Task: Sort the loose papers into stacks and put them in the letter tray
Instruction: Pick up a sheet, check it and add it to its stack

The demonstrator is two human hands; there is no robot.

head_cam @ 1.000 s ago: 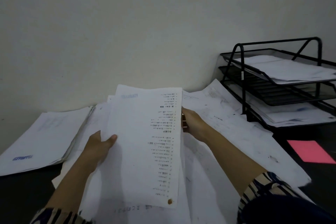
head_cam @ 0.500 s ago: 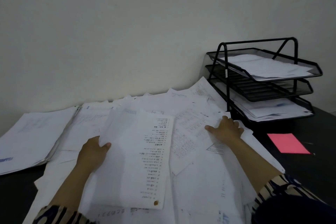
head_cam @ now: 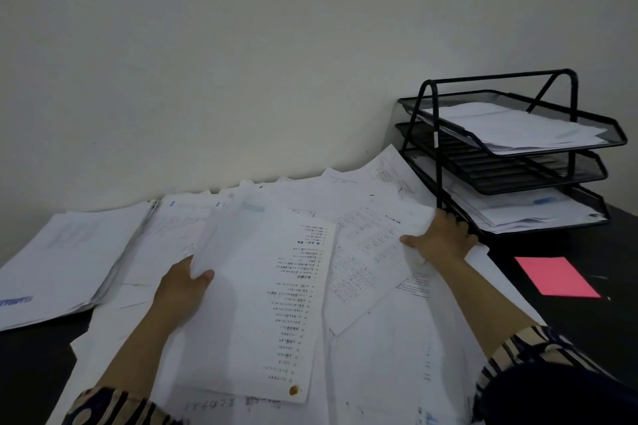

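Printed sheet [head_cam: 262,304] pinched by left hand [head_cam: 181,290]; right hand [head_cam: 443,238] flat, fingers spread, on table sheet [head_cam: 369,252] beside letter tray [head_cam: 518,155].

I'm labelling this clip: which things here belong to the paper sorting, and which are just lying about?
Job: sheet held by left hand; loose papers under right hand; side stack; letter tray.
Lying about: pink note.

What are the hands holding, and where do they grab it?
The left hand pinches the printed sheet at its left edge. The right hand rests on a table-printed sheet; whether it grips is unclear.
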